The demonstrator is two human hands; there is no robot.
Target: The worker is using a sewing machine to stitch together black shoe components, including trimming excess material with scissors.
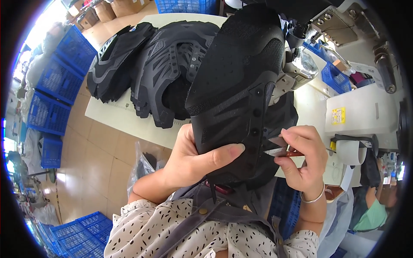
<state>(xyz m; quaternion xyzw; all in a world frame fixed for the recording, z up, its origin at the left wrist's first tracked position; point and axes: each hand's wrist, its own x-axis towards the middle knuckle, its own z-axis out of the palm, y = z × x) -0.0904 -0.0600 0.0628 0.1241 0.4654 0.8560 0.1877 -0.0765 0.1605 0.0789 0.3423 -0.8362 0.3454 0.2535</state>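
A black shoe upper [234, 90] with a row of eyelet holes fills the middle of the head view. My left hand [195, 159] grips it from the left, thumb pressed flat on top and fingers hidden beneath. My right hand [307, 157] pinches a pair of small thread snips [276, 152] with pointed metal blades and a reddish handle part. Their tips point left at the upper's eyelet edge; whether they touch it I cannot tell. More dark material [282, 114] shows behind the upper on the right.
Stacked dark shoe uppers [172, 56] lie on the pale worktable [152, 134] at the left. A sewing machine [301, 64] stands right behind the held upper. Blue crates [53, 81] are piled along the left, with another blue basket [335, 77] at the right.
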